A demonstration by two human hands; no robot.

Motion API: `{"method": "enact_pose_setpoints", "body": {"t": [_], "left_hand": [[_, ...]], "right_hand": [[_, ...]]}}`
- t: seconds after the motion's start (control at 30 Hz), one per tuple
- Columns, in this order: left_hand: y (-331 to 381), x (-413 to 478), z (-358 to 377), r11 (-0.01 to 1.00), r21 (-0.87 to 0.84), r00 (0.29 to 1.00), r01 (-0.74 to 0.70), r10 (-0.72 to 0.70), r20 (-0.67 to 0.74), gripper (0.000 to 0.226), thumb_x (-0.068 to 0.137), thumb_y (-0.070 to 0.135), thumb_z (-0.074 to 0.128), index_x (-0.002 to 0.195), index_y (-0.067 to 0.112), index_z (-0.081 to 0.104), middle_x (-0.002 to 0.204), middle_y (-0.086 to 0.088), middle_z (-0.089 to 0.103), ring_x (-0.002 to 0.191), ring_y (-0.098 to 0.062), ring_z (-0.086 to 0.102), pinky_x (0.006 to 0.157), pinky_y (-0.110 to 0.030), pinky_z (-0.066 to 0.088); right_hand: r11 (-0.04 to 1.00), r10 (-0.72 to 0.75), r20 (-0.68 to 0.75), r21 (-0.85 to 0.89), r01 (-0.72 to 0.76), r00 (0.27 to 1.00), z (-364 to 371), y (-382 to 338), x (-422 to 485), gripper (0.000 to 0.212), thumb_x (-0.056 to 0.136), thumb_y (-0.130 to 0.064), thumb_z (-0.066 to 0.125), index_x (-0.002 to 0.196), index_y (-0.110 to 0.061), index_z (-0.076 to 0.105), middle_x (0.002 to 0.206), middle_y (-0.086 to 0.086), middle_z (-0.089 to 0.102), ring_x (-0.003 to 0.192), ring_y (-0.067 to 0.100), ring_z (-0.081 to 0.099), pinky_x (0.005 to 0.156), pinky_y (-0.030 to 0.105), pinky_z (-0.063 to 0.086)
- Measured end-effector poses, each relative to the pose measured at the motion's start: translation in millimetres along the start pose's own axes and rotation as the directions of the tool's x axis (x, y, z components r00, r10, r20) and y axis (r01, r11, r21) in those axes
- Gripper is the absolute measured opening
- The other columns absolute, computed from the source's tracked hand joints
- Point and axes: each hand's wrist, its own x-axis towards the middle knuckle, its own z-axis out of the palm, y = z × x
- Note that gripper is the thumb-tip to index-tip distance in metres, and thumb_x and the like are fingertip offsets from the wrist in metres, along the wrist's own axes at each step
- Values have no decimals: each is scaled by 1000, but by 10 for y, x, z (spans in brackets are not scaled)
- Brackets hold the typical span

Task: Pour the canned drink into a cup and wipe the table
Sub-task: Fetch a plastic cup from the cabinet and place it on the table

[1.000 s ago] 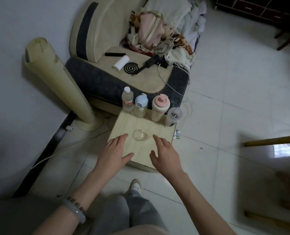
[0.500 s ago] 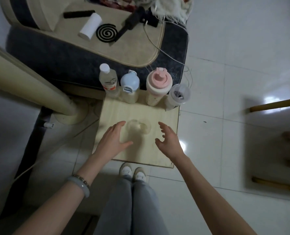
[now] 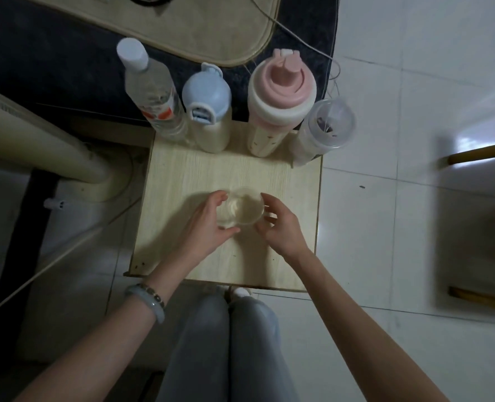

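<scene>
As my two hands close in from the flat, spread rest they had on the tabletop a second ago, my left hand (image 3: 203, 227) now curls round the left side of the clear round cup (image 3: 242, 211), thumb on its near wall. My right hand (image 3: 281, 232) bends its fingers against the right side. Both hands are wrapped on the cup and neither is spread any more. The cup stands upright in the middle of the small pale wood-grain table (image 3: 234, 172), where it stood before. It looks empty, though its clear wall makes that hard to judge. My view has also dropped closer, more directly over the table.

Along the table's far edge four containers stand in a row: a clear plastic bottle with a white cap (image 3: 150, 94) at the left, a blue-lidded bottle (image 3: 207, 103) beside it, a tall pink-lidded bottle (image 3: 281, 91), and a clear lidded tumbler (image 3: 327, 126) at the right. No can and no wiping cloth show anywhere in view.

By my reading, the job is only at its opening. The cup is being secured or set in place for the pour, the drink has yet to be fetched, and the wiping lies well ahead.
</scene>
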Motion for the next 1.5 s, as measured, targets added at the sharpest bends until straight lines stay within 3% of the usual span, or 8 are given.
{"method": "enact_pose_setpoints", "body": {"t": [0.13, 0.33, 0.47, 0.6, 0.77, 1.0, 1.17, 1.5], "left_hand": [[-14, 67, 72, 1000, 7, 1000, 10, -10, 8, 76, 70, 26, 80, 132, 18, 38, 134, -1, 49, 125, -17, 44, 103, -36, 39], [161, -18, -22, 1000, 14, 1000, -21, 21, -10, 68, 68, 34, 80, 124, 18, 43, 128, -1, 53, 120, -19, 48, 96, -40, 44], [461, -224, -244, 999, 26, 1000, -29, 29, -5, 67, 68, 37, 79, 122, 20, 43, 128, 1, 53, 119, -15, 48, 90, -29, 39], [877, -540, -555, 998, 40, 998, -56, 56, -3, 61, 69, 31, 80, 117, 23, 43, 125, 4, 54, 118, -15, 48, 89, -29, 41], [1440, -1006, -943, 994, 40, 994, -106, 106, 12, 61, 69, 32, 80, 117, 27, 43, 123, 9, 51, 118, -9, 45, 89, -26, 36], [2067, -1576, -1296, 971, 39, 971, -236, 234, 49, 59, 68, 33, 80, 114, 30, 43, 119, 10, 53, 115, -10, 48, 94, -32, 42], [2368, -1865, -1359, 942, 27, 938, -335, 330, 100, 57, 68, 33, 80, 114, 31, 46, 118, 12, 55, 113, -6, 48, 92, -27, 40], [3074, -2304, -809, 845, -9, 794, -535, 507, 336, 55, 68, 35, 80, 114, 34, 49, 116, 14, 56, 111, -4, 48, 92, -26, 40]], "right_hand": [[1000, -11, -3, 12, 11, 1000, 17, 17, 30, 49, 80, -14, 70, 127, -14, 54, 124, 1, 59, 106, 10, 57, 90, 19, 47], [999, -13, 9, 48, 12, 1000, -59, -76, -65, 47, 80, -13, 70, 125, -16, 56, 123, 0, 59, 106, 11, 57, 93, 25, 50], [999, -8, 17, 41, 7, 1000, -201, -316, -280, 50, 79, -11, 70, 126, -16, 54, 126, -1, 58, 110, 11, 55, 94, 24, 48], [999, -24, 14, 31, 23, 1000, -440, -725, -657, 53, 79, -9, 70, 128, -15, 53, 127, -2, 58, 110, 11, 55, 92, 19, 47], [997, -59, -15, 45, 60, 998, -778, -1279, -1253, 54, 79, -8, 70, 129, -15, 53, 124, -2, 59, 110, 13, 55, 94, 24, 48], [986, -67, -112, 144, 83, 991, -1125, -1819, -2092, 51, 79, -9, 72, 126, -19, 55, 114, -8, 61, 107, 7, 57, 91, 19, 48], [979, -46, -222, 186, 89, 974, -1280, -1924, -2587, 49, 80, -11, 73, 124, -20, 56, 111, -10, 62, 103, 3, 58, 88, 14, 48], [945, 104, -506, 319, 74, 856, -1701, -1596, -3616, 46, 78, -13, 73, 121, -21, 58, 108, -10, 65, 102, 1, 60, 93, 28, 50]]}}
